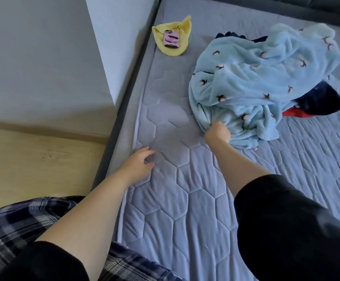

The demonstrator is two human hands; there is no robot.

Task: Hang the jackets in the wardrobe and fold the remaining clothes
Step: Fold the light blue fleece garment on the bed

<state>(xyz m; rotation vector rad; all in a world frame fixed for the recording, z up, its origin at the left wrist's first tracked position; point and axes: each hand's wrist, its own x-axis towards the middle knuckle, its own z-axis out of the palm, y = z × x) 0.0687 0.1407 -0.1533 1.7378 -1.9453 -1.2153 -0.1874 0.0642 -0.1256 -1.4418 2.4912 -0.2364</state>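
A light blue fleece garment [252, 78] with small bird prints lies crumpled in a heap on the quilted mattress [185, 199]. Dark navy clothing [319, 100] and a red piece [292, 112] stick out from under it on the right. My right hand [217, 133] grips the near lower edge of the blue fleece, fingers curled into the fabric. My left hand [139, 162] rests on the mattress near its left edge, fingers loosely spread and holding nothing.
A yellow cloth [177, 31] lies at the far left corner of the mattress with a pink-cased phone [29, 38] on it. A grey wall or cabinet side [43, 57] and wooden floor [33, 159] lie left of the bed frame.
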